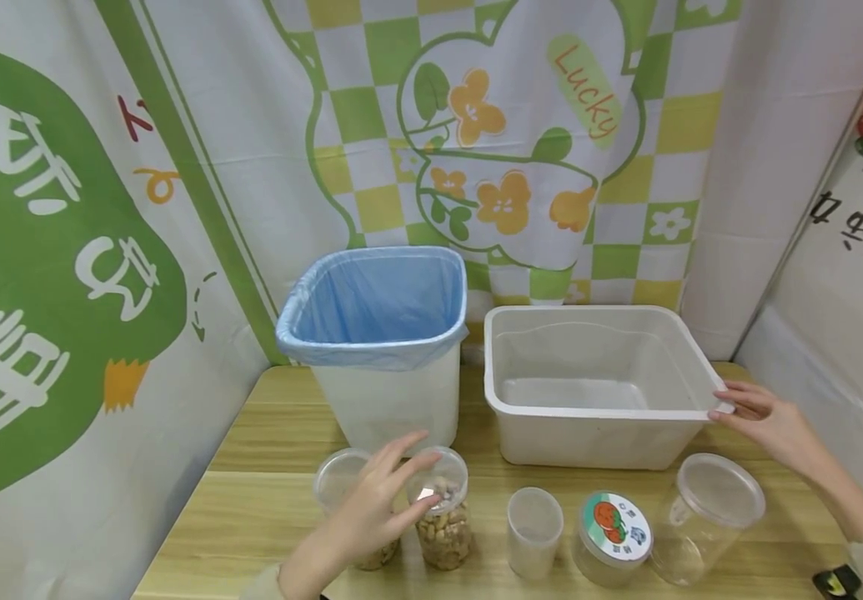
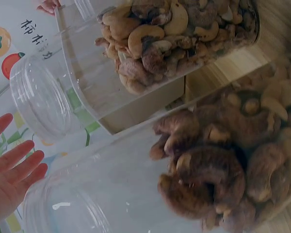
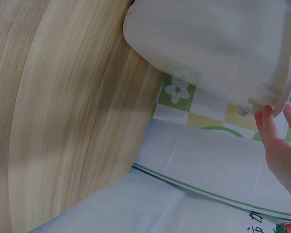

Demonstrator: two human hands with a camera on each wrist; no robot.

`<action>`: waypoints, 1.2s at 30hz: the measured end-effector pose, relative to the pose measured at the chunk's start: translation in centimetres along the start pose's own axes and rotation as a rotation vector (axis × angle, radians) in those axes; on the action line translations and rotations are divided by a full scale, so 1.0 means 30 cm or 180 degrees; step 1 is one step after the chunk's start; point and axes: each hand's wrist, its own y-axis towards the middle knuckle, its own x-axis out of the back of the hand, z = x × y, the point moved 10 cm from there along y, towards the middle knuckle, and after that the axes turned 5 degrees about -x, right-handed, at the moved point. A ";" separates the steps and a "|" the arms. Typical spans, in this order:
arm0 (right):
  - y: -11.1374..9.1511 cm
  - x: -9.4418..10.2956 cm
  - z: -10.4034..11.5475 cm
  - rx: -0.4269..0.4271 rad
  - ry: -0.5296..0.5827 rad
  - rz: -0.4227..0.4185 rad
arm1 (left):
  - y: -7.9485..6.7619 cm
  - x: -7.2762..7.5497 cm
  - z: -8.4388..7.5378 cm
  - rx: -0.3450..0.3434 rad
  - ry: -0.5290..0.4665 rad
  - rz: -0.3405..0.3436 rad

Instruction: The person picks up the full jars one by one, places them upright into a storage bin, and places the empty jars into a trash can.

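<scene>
My left hand [image 1: 378,500] hovers with spread fingers over two clear plastic jars. It overlaps both in the head view. The nearer-to-centre jar [image 1: 444,546] holds cashews and has a clear lid; the left jar [image 1: 337,475], partly hidden by my hand, has cashews low down. In the left wrist view the fingers [image 2: 19,162] stand beside the jar lids, holding nothing. My right hand [image 1: 772,421] pinches the right front corner of a white plastic tub [image 1: 574,437], fingers and thumb at its rim. The right wrist view has the fingers [image 3: 267,124] on that rim.
A white bin [image 1: 401,408] lined with a blue bag stands left of the tub. Along the front are a translucent cup [image 1: 534,537], a small jar with a printed lid [image 1: 614,533] and a tall clear jar [image 1: 701,525]. A black item [image 1: 836,582] lies by the right sleeve.
</scene>
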 end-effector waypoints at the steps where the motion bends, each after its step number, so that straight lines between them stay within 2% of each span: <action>1: -0.001 0.002 -0.005 -0.0031 -0.0036 -0.0003 | -0.001 -0.008 0.001 0.0018 -0.0007 0.0019; 5: -0.005 0.004 -0.018 -0.0094 -0.0084 -0.0006 | -0.006 -0.042 0.011 0.0187 -0.0031 0.0198; 11: -0.009 -0.004 -0.031 -0.0152 0.0261 -0.0023 | -0.022 -0.102 0.037 0.0595 -0.0228 0.0595; 14: -0.010 -0.010 -0.039 -0.0197 0.0418 -0.0007 | -0.025 -0.117 0.040 0.0682 -0.0264 0.0652; 19: -0.012 -0.015 -0.051 -0.0261 0.0481 0.0015 | -0.030 -0.132 0.042 0.0773 -0.0222 0.0697; 23: -0.015 -0.018 -0.055 -0.0269 0.0533 0.0032 | -0.030 -0.139 0.048 0.0883 -0.0251 0.0680; 25: -0.016 -0.020 -0.056 -0.0268 0.0561 0.0040 | -0.024 -0.138 0.047 0.0864 -0.0221 0.0626; 31: -0.017 -0.021 -0.063 -0.0314 0.0587 0.0048 | 0.005 -0.118 0.044 0.0713 -0.0103 0.0286; 36: -0.016 -0.023 -0.067 -0.0360 0.0559 0.0054 | 0.016 -0.118 0.054 0.0816 -0.0038 0.0249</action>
